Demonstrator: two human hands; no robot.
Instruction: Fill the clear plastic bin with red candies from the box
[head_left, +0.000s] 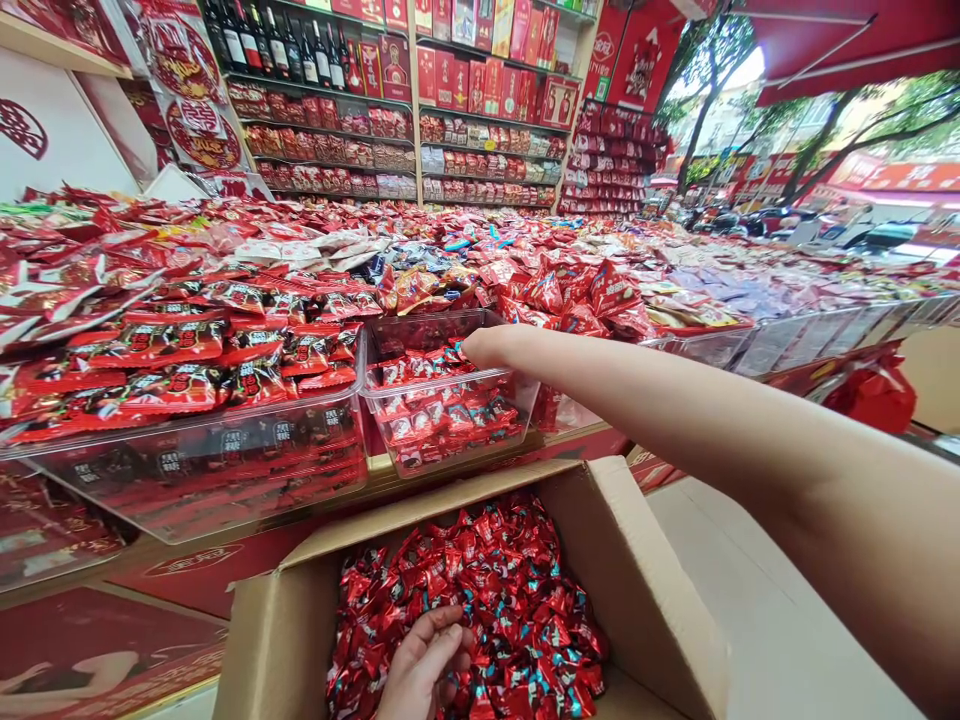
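My left hand is low in an open cardboard box, at the surface of a heap of red wrapped candies with teal patches. Its fingers are curled and the thumb lies close to the forefinger; whatever they may hold is hidden. Stretched across from the right, my other arm ends with my right hand over a small clear plastic bin. The fingers of that hand dip toward similar red candies in the bin and are mostly out of sight.
A larger clear bin full of red packets stands to the left. Heaped packaged sweets cover the display behind. Shelves with bottles and red boxes line the back. Pale floor shows right of the box.
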